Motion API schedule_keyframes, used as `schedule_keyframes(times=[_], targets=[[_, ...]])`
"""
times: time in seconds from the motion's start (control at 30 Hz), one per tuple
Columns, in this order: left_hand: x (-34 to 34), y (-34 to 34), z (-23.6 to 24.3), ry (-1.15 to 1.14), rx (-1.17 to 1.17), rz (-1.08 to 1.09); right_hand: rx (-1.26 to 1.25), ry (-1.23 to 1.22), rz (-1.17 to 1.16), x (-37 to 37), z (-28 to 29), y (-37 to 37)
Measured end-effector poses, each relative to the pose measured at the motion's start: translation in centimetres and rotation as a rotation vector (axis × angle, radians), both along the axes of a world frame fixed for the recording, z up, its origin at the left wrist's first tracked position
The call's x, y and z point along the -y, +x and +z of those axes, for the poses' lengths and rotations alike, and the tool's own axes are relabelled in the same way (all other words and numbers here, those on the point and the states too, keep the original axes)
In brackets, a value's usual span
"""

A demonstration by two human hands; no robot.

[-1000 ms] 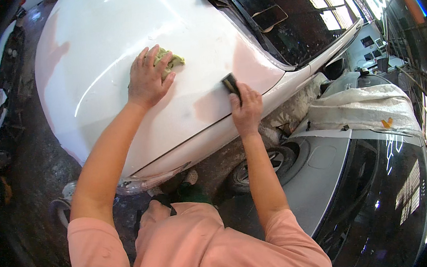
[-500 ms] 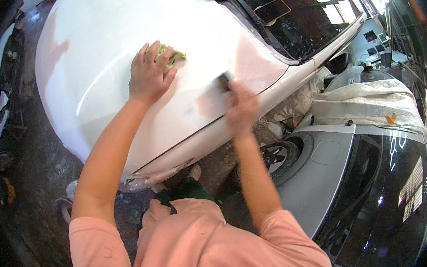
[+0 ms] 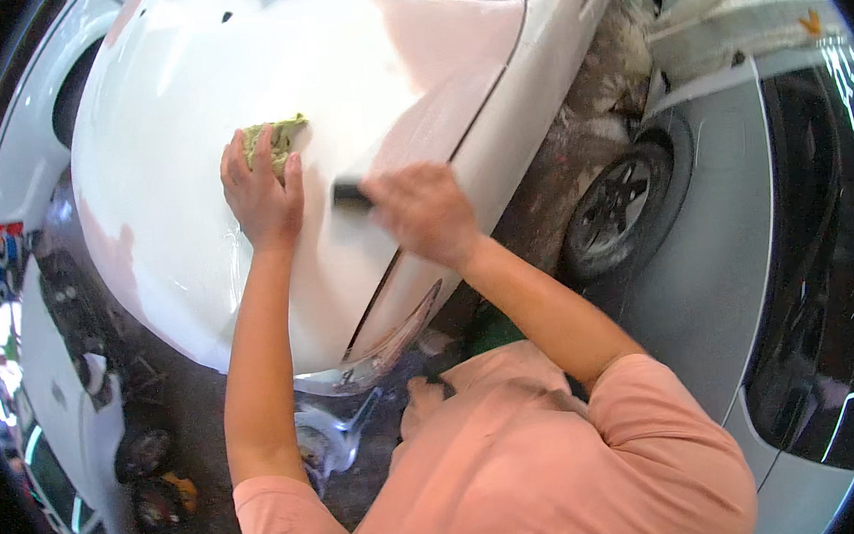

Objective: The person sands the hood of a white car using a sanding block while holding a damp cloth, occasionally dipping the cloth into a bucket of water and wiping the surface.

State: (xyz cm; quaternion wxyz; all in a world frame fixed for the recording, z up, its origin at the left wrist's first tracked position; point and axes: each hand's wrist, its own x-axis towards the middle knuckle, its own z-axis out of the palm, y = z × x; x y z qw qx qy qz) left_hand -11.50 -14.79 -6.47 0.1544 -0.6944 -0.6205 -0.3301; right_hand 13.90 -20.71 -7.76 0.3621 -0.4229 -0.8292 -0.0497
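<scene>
A white car hood (image 3: 173, 96) lies in front of me, with dull pinkish patches (image 3: 449, 34) along its right side and at its left edge. My left hand (image 3: 266, 201) presses a crumpled yellow-green cloth (image 3: 281, 138) onto the hood, fingers bent over it. To its right, my right hand (image 3: 428, 212) grips a dark block (image 3: 349, 194) by one end, at the hood's surface near the seam with the fender. Motion blurs the block and the hand, so the block's underside and exact kind are hidden.
A grey car (image 3: 696, 246) with a dark wheel (image 3: 613, 207) stands close on my right, a pale cover (image 3: 748, 6) draped over its far part. Left of the hood are a white car panel (image 3: 71, 395) and another light-coloured car (image 3: 41, 81). A headlight (image 3: 335, 440) shows below the hood's front corner.
The view has turned and shifted. My right hand with the dark block has moved left over the hood, nearer my left hand. My left hand still holds the cloth against the hood.
</scene>
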Motion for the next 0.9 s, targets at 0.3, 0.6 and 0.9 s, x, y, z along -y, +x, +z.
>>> schedule_keyframes(times=[0.3, 0.6, 0.9], targets=[[-0.6, 0.4, -0.2, -0.056, -0.037, -0.023, 0.021, 0.017, -0.296, -9.2, 3.7, 9.0], [-0.9, 0.4, -0.2, -0.016, -0.043, -0.065, 0.17, 0.17, -0.103, -7.6, 1.8, 9.2], [-0.4, 0.1, -0.2, -0.035, -0.054, -0.032, 0.121, 0.179, -0.169, -2.2, 0.1, 1.0]])
